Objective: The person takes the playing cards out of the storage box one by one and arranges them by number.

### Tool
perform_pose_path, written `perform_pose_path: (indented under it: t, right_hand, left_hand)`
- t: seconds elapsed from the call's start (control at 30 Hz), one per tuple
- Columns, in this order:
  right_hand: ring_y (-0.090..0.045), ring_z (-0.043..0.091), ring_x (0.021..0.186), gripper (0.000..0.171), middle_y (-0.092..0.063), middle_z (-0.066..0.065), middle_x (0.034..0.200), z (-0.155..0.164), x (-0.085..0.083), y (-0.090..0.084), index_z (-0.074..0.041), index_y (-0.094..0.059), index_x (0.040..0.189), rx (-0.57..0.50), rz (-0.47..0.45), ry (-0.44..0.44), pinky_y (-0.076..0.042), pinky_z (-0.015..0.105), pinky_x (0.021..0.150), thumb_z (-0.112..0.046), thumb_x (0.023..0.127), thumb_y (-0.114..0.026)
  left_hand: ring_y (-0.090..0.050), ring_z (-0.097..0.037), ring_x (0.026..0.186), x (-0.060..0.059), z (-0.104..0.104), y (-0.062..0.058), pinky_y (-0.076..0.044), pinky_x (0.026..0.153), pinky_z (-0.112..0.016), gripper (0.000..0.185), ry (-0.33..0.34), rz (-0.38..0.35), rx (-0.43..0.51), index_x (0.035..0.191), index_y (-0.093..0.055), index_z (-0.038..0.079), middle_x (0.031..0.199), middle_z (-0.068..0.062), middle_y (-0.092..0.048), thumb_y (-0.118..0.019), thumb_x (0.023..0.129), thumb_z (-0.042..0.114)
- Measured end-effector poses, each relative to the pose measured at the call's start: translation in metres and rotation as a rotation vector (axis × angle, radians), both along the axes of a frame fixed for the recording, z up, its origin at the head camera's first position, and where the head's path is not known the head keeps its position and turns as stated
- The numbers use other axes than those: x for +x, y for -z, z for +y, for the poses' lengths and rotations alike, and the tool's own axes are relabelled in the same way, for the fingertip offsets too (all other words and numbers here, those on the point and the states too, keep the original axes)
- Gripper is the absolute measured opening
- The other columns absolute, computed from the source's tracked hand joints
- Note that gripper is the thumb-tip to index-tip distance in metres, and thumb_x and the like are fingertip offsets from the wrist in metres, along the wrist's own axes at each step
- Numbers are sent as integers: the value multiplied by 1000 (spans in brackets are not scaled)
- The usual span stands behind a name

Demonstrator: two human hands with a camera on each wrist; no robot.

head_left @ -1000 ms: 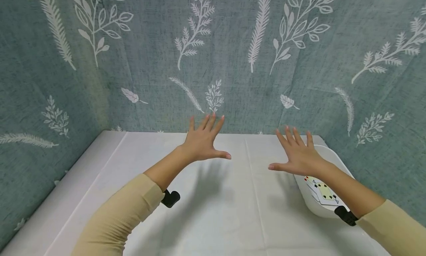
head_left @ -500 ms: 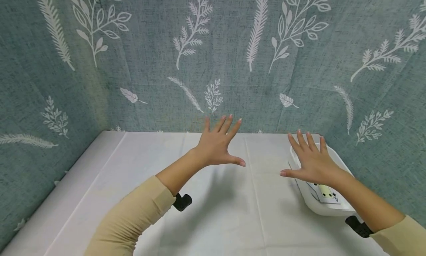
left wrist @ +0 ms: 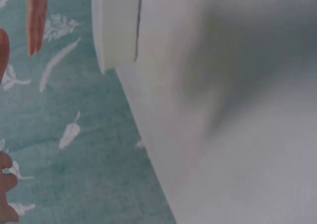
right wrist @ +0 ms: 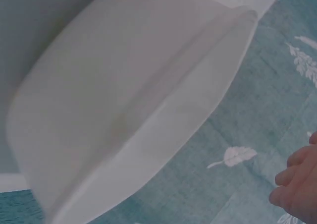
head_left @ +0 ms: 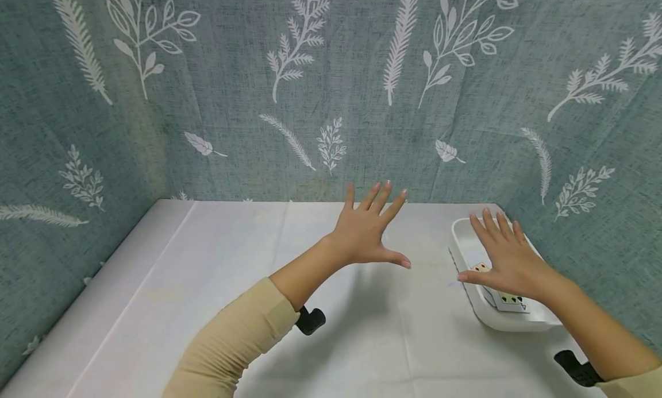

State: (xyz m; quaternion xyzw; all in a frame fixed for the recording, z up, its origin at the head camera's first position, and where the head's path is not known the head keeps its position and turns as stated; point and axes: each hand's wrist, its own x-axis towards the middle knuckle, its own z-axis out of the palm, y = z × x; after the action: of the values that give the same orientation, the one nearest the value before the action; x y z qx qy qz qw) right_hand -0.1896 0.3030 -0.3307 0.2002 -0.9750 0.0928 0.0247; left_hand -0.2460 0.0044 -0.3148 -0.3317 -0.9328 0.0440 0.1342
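Note:
My left hand (head_left: pixel 365 230) hovers over the middle of the white table, fingers spread and thumb pointing right, holding nothing. To the right, my right hand (head_left: pixel 508 260) is held above a white plastic tub (head_left: pixel 488 315), also with spread fingers and nothing in its grip. Inside the tub lie several playing cards (head_left: pixel 511 304), partly covered from view by that hand. The right wrist view shows the tub's side wall (right wrist: pixel 114 80) up close, with curled-looking fingertips (right wrist: pixel 297 184) at the edge. In the left wrist view, fingers of the left hand (left wrist: pixel 6 184) show at the left edge.
A white cloth covers the table (head_left: pixel 207 260), with fold lines across it. Grey-green curtain fabric (head_left: pixel 233 70) with white leaf prints rises behind the table and along both sides. A black strap mount (head_left: pixel 310 321) sits on the left wrist, another (head_left: pixel 576 368) on the right.
Both hands have moved to the right and slightly down, fingers staying spread. The right hand is now farther over the tub; the cards stay inside it.

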Motion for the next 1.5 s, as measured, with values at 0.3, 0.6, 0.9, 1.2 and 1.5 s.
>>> perform_pose_path:
  t: [0.3, 0.6, 0.9, 1.2, 1.5]
  right_hand:
    - [21, 44, 138, 114, 10, 30, 152, 21, 7, 13, -1, 5, 150, -47, 41, 38, 19, 61, 106, -54, 79, -68]
    - [23, 45, 137, 113, 3, 38, 149, 47, 11, 23, -3, 1, 151, -180, 68, -5, 23, 66, 99, -42, 77, -75]
    - [26, 45, 135, 103, 8, 31, 152, 73, 24, 23, -15, 4, 153, -442, -93, 4, 30, 64, 93, -15, 82, -71]
    - [15, 59, 131, 110, 7, 35, 150, 97, 29, 23, -20, 6, 152, -473, -241, 115, 7, 79, 91, -14, 78, -75]
    - [4, 47, 140, 107, 7, 21, 156, 119, 32, 38, -14, 6, 152, -508, -275, 137, -25, 72, 92, -8, 81, -73]
  left_hand:
    - [-3, -24, 146, 11, 26, 4, -7, 109, -65, 121, 21, 13, 19, 152, 8, 25, 159, -8, 1, -41, 64, 92]
    - [-6, -22, 146, 19, 52, 12, -5, 111, -63, 123, 45, 3, 75, 150, 15, 24, 159, -7, 4, -42, 65, 91]
    - [-2, -20, 146, 25, 73, 23, -5, 112, -61, 119, 12, -176, 205, 149, 15, 25, 159, -6, 1, -48, 69, 85]
    - [-12, -17, 145, 33, 90, 44, -7, 114, -56, 118, -20, -334, 371, 151, 9, 24, 159, -6, -6, -55, 70, 80]
    - [-20, -15, 143, 45, 113, 74, -20, 113, -52, 114, -41, -489, 617, 153, -1, 23, 157, -3, -17, -63, 71, 72]
